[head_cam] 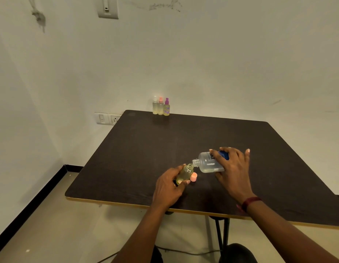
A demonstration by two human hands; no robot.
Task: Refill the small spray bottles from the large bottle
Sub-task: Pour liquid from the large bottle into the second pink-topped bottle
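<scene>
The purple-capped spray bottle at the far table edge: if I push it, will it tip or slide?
The purple-capped spray bottle is tall and narrow, so it probably tips more readily than it slides. It stands close beside the pink-capped bottle, which it may knock. Its yellowish liquid should steady it somewhat.

Dark table [241, 141], three spray bottles [161, 106] at far edge

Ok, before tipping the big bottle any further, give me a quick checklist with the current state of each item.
1. Large bottle uncapped, mouth at small bottle opening: ok.
2. Left hand grip on small bottle: ok.
3. Right hand grip on large bottle: ok.
4. Small bottle upright: not ok, it tilts.
5. Pink cap clear of the pour: ok, beside the small bottle.
6. Room left in small bottle: cannot tell.
</scene>
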